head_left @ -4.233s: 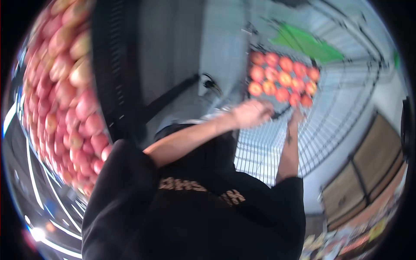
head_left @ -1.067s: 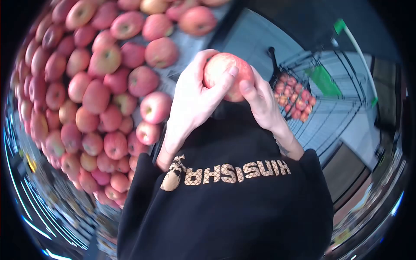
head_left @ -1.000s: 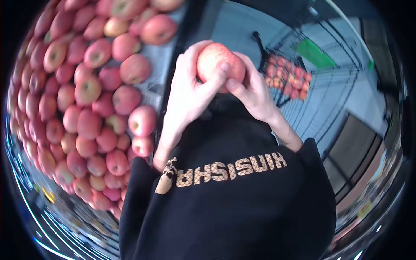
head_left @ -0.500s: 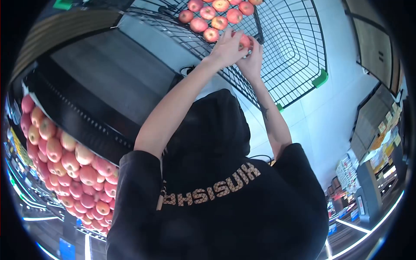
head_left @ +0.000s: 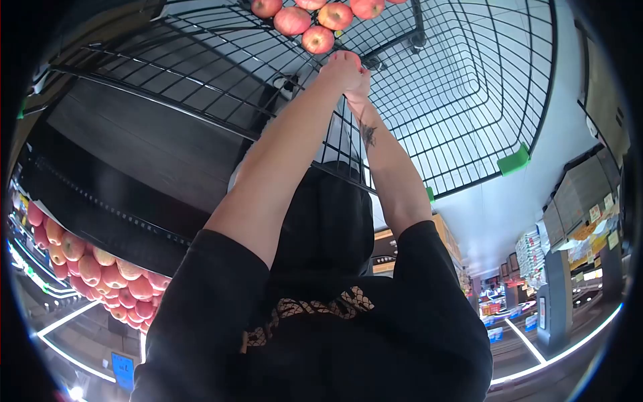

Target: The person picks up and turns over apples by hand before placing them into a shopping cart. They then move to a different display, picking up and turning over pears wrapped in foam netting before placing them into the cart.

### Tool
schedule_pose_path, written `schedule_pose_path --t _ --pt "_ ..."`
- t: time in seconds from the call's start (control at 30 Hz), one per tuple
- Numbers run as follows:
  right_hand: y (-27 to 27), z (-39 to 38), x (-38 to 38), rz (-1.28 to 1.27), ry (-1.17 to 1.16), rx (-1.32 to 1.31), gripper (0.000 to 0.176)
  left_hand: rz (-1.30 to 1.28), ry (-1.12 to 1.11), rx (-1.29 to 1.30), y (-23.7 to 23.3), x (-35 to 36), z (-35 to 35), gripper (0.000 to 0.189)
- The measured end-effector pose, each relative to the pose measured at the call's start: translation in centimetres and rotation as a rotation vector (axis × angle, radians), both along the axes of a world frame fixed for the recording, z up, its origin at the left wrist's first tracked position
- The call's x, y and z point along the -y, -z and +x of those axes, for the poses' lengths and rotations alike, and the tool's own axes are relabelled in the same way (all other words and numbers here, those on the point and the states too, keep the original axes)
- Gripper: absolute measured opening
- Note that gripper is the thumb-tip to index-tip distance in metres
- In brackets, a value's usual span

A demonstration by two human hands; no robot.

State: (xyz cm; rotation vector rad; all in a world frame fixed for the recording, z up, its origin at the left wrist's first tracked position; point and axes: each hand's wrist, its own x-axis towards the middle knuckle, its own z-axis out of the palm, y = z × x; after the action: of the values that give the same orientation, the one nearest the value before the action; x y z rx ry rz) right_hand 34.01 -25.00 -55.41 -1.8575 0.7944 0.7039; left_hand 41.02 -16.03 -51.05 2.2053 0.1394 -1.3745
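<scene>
Low in the black wire cart (head_left: 462, 127), both of my hands meet around a red apple (head_left: 349, 57), mostly covered by the fingers. My left hand (head_left: 340, 71) is closed over its near side. Pressed against it on the right, my right hand (head_left: 360, 84) also has its fingers wrapped round the apple. Just beyond my hands, several red and yellow apples (head_left: 317, 40) lie in the cart.
A dark display stand (head_left: 134, 134) runs along the left, with a large pile of apples (head_left: 100, 271) at its lower left. Green corner pieces (head_left: 514, 161) are on the cart's rim. Store shelves (head_left: 532, 261) stand at the far right.
The view has tilted and moved nearer the cart, so the cart looks larger. My hands have drawn closer together over the apple, now less visible, and reach deeper inside the cart.
</scene>
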Motion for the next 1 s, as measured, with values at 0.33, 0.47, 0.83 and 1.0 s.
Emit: schedule_pose_path --t 0.33,0.47,0.83,1.0 --pt "-0.6 1.0 2.1 0.143 -0.116 -0.094 0.058 0.05 -0.075 -0.101 -0.2 -0.1 2.1 0.046" --pt "-2.2 2.1 3.5 0.253 -0.223 -0.129 0.055 -0.164 0.076 -0.174 -3.1 -1.1 4.1 0.046" --pt "-11.3 3.4 4.6 0.174 -0.636 -0.065 0.042 -0.752 -0.669 0.052 -27.9 -12.0 -1.0 0.047" --pt "-9.5 6.7 2.7 -0.049 -1.076 0.234 0.033 -1.014 -1.008 0.332 -34.3 -17.8 -13.7 0.039"
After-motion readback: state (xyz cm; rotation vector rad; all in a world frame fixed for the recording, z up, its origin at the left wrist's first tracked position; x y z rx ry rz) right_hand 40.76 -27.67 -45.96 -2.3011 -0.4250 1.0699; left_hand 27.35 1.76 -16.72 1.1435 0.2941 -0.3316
